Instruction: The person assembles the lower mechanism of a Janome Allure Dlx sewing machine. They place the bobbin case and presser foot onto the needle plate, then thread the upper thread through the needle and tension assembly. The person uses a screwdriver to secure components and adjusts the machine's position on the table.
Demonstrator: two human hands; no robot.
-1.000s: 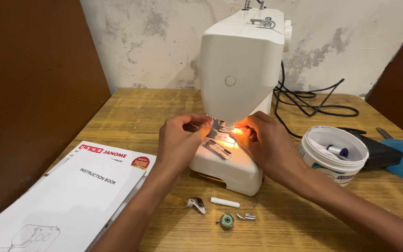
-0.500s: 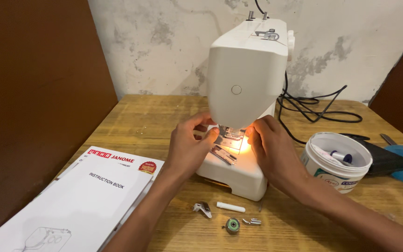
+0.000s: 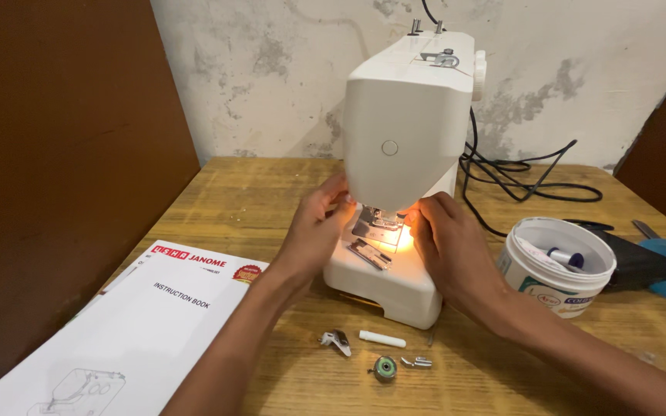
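Wooden tabletop against a stained plaster wall, with a white sewing machine at centre. Both hands work at its lit needle area: the left hand, at 9 o'clock of the presser foot, has its grip curled against the machine's head, and the right hand, at 3 o'clock, has its fingers bent in toward the needle; whether either pinches anything cannot be told. Risk, as a judgement: fingertips this near the needle could be pricked if the powered machine ran, and a small part could slip from them. At 6 o'clock of the machine lie a metal foot, a white pin, a green bobbin and a small clip. An instruction booklet sits at 8 o'clock, a white tub at 3 o'clock, black cable at 1 o'clock.
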